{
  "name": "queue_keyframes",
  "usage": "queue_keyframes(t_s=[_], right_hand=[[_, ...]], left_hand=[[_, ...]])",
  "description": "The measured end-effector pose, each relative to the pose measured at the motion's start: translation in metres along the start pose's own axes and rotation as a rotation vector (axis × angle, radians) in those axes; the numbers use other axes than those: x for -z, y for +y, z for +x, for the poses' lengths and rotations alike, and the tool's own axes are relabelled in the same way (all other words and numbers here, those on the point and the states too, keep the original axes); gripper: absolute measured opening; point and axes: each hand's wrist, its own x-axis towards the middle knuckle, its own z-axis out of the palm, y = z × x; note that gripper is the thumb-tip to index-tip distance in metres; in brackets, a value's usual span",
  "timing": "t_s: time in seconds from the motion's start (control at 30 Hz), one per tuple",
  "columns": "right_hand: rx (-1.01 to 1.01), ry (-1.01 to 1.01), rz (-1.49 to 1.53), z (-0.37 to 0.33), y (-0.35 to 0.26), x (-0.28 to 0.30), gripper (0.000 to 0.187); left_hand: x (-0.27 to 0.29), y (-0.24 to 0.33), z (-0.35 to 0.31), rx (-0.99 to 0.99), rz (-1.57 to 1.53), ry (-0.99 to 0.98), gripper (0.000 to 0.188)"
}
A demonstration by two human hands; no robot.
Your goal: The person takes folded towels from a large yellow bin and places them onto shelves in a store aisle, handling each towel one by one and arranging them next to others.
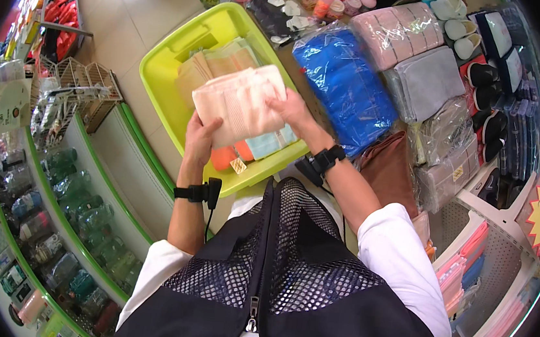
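A folded pale pink cloth (240, 104), held in two hands over the interior of a yellow-green bin (222, 26). The left hand (201, 137) grips the cloth at its lower left corner, on the side toward the bin's left rim, with the thumb on the upper face and the fingers mostly hidden beneath. The right hand (293, 113) is closed on the cloth's opposite edge, near the bin's right rim, with the thumb side pressed to the upper face; its remaining fingers are largely concealed. The cloth thus spans the space between the hands; whether its underside touches the bin's contents cannot be told. Within the bin lie beige cloths (208, 65) toward the far end, and a light blue cloth (269, 144) and an orange item (221, 158) toward the near end. The bin's far and left rims stand exposed, with tiled floor (117, 30) extending beyond them. Farther left of the bin runs a green-edged shelf (129, 184). Right of the bin, goods crowd more closely, the nearest large one being a blue plastic-wrapped bundle (343, 88).
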Motion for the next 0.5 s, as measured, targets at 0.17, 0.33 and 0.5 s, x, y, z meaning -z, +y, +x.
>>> queue_keyframes(t_s=[0.17, 0.33, 0.5], right_hand=[[-0.120, -0.038, -0.104, 0.014, 0.003, -0.003, 0.038], [-0.308, -0.213, -0.254, 0.014, 0.033, -0.003, 0.032], [-0.157, -0.070, -0.400, 0.014, 0.030, 0.008, 0.043]], left_hand=[[0.014, -0.013, 0.010, 0.057, 0.034, 0.032, 0.041], [0.034, -0.047, 0.015, 0.235, 0.061, 0.054, 0.041], [0.017, -0.067, 0.014, 0.117, 0.052, 0.158, 0.046]])
